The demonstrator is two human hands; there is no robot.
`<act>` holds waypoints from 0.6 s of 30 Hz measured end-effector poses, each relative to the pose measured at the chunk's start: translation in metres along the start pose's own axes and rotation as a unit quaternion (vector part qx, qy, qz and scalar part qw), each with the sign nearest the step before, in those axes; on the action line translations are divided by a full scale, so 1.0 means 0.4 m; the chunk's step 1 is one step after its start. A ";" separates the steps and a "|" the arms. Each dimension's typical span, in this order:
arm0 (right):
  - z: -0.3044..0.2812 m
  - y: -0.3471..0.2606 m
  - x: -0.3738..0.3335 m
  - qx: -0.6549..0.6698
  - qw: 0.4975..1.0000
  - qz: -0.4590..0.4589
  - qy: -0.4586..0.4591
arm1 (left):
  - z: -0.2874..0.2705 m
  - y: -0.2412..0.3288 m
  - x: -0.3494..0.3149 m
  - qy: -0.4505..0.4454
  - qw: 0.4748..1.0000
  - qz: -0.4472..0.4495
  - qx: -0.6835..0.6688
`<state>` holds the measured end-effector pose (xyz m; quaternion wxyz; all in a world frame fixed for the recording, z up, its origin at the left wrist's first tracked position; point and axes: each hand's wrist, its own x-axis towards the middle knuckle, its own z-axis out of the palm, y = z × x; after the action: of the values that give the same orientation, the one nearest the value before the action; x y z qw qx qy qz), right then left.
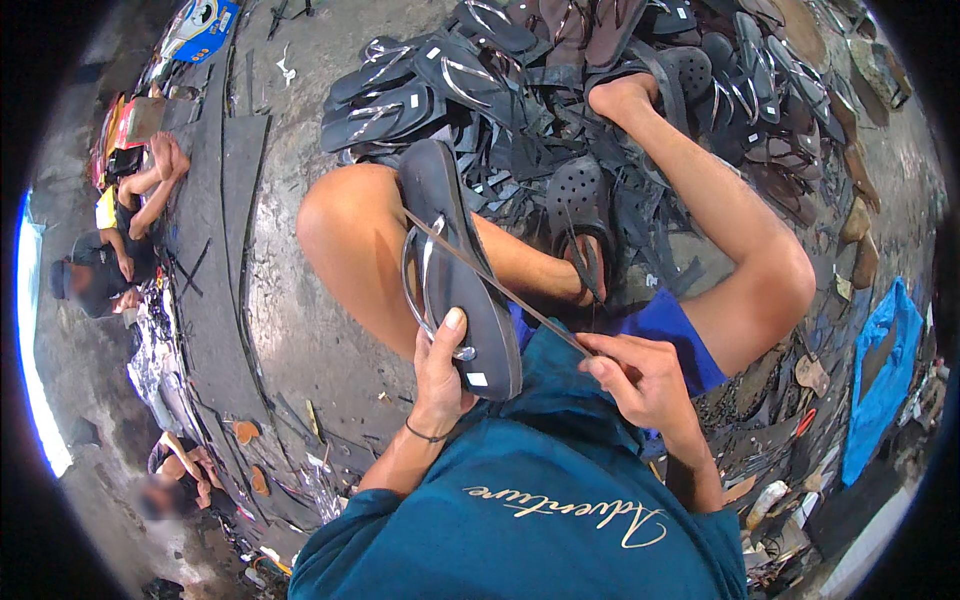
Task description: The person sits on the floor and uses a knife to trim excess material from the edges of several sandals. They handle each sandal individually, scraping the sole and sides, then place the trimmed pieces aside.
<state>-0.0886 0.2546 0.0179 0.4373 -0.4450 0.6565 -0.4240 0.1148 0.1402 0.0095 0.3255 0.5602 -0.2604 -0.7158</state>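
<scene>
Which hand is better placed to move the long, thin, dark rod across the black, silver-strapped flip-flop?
Probably the right hand: it grips one end of the long, thin, dark rod, which crosses the black, silver-strapped flip-flop. The left hand holds the flip-flop's near end, so it seems better for steadying.

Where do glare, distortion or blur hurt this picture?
In the head view, a white strip at far left is blown out; edges bend toward the black-cornered rim; two co-workers' heads are blurred; the held sandal looks reasonably sharp.

Scuffed grey floor (290,345); bright strip of light (37,350) at far left
</scene>
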 end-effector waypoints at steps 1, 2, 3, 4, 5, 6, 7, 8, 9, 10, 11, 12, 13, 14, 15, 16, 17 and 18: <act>0.014 -0.002 0.017 0.012 1.000 -0.001 0.001 | -0.002 0.002 0.001 -0.006 1.000 0.001 0.009; 0.025 -0.006 0.030 0.024 1.000 -0.002 0.003 | -0.005 0.004 0.001 -0.012 1.000 0.003 0.017; 0.029 -0.013 0.041 0.012 1.000 -0.002 0.000 | -0.005 0.008 0.003 -0.017 1.000 0.008 0.025; 0.037 -0.014 0.053 0.009 1.000 -0.009 0.010 | -0.003 0.011 0.003 -0.014 1.000 0.012 0.026; 0.048 -0.010 0.065 0.006 1.000 -0.015 0.020 | 0.000 0.012 0.002 -0.011 0.999 0.015 0.026; 0.060 -0.004 0.077 0.003 0.999 -0.021 0.031 | 0.003 0.011 0.003 -0.009 0.999 0.018 0.026; 0.071 0.000 0.089 -0.016 0.999 -0.030 0.034 | 0.008 0.015 0.003 -0.011 1.000 0.010 0.015; 0.083 0.009 0.103 -0.011 0.998 -0.043 0.051 | 0.016 0.023 0.001 -0.013 1.000 0.001 0.005; 0.100 0.019 0.118 -0.004 0.996 -0.054 0.066 | 0.021 0.030 -0.002 -0.013 1.000 -0.008 -0.005; 0.115 0.031 0.134 0.003 0.994 -0.067 0.084 | 0.027 0.033 -0.003 -0.014 1.000 -0.011 -0.014; 0.129 0.041 0.148 -0.013 0.990 -0.080 0.113 | 0.034 0.035 -0.003 -0.015 1.000 -0.013 -0.023; 0.134 0.036 0.163 -0.026 0.988 -0.091 0.119 | 0.037 0.037 -0.002 -0.016 0.999 -0.016 -0.033; 0.137 0.030 0.179 -0.040 0.986 -0.101 0.125 | 0.038 0.036 0.002 -0.015 0.999 -0.019 -0.047; 0.141 0.025 0.190 -0.053 0.984 -0.111 0.132 | 0.039 0.035 0.006 -0.014 0.998 -0.023 -0.060; 0.145 0.021 0.198 -0.058 0.981 -0.114 0.143 | 0.042 0.036 0.010 -0.014 0.997 -0.027 -0.073; 0.151 0.021 0.206 -0.063 0.979 -0.116 0.153 | 0.044 0.041 0.010 -0.022 0.996 -0.032 -0.086; 0.156 0.021 0.213 -0.068 0.977 -0.118 0.164 | 0.046 0.047 0.009 -0.030 0.994 -0.037 -0.098; 0.161 0.022 0.219 -0.075 0.974 -0.127 0.171 | 0.051 0.051 0.007 -0.038 0.992 -0.042 -0.111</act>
<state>-0.0487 0.1623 -0.0242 0.2261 -0.4772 0.6894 -0.4958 0.0982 0.1247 0.0276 0.3454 0.5032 -0.1676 -0.7742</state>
